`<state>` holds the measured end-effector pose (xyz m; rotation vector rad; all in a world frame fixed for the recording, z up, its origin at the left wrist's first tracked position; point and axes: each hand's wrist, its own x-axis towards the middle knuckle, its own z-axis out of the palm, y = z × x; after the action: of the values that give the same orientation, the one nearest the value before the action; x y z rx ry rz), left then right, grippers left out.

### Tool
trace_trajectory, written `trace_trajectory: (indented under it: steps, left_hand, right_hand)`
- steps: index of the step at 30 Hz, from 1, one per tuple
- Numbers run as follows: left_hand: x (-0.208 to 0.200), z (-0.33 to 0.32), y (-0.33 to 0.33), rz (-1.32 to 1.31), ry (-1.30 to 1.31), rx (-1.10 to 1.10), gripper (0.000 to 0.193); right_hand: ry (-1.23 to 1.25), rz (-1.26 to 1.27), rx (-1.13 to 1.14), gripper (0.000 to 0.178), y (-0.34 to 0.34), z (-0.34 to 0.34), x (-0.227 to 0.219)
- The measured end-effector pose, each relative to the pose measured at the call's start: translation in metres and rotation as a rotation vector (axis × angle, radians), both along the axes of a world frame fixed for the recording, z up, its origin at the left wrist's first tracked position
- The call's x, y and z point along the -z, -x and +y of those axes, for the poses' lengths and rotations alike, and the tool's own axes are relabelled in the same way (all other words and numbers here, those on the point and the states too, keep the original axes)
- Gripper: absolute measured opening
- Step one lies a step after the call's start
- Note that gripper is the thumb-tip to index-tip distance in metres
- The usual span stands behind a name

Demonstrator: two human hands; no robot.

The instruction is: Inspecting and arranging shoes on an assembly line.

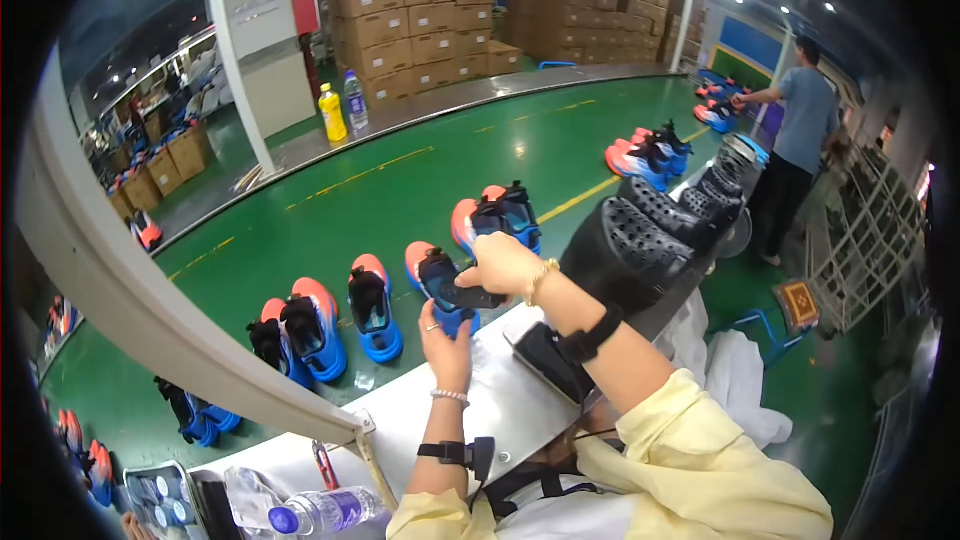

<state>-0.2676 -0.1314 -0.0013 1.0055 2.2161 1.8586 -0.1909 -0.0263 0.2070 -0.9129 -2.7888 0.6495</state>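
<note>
On the green conveyor belt in front of me, a coral, black and blue sports shoe [432, 272] lies with its heel toward me. My left hand [447, 352] grips its blue heel from the near side. My right hand [505, 268] reaches over it, fingers closed on a small black piece [472, 295] at the shoe's opening; the exact kind cannot be made out. Just beyond stands a pair of matching shoes [500, 215], partly behind my right hand. To the left, a single shoe [373, 310] and another pair [312, 330] rest on the belt.
Black perforated shapes [650, 230] stand in a dark container right of my arm. A metal ledge [410, 430] edges the belt, with a black phone-like object [550, 360] on it. A white post [190, 310] rises at left. A water bottle [325, 512] lies below. A co-worker [800, 130] stands far right.
</note>
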Motion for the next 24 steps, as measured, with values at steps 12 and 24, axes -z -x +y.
trace_trajectory:
  steps: [12,24]
  left_hand:
    - [0.003,0.001,0.006,0.000,0.018,0.001,0.061]
    - [0.008,0.012,0.006,0.117,0.112,-0.005,0.044]
  right_hand:
    - [0.218,-0.723,0.010,0.087,0.097,0.033,0.021]
    - [-0.343,-0.256,0.106,0.027,0.109,0.021,0.106]
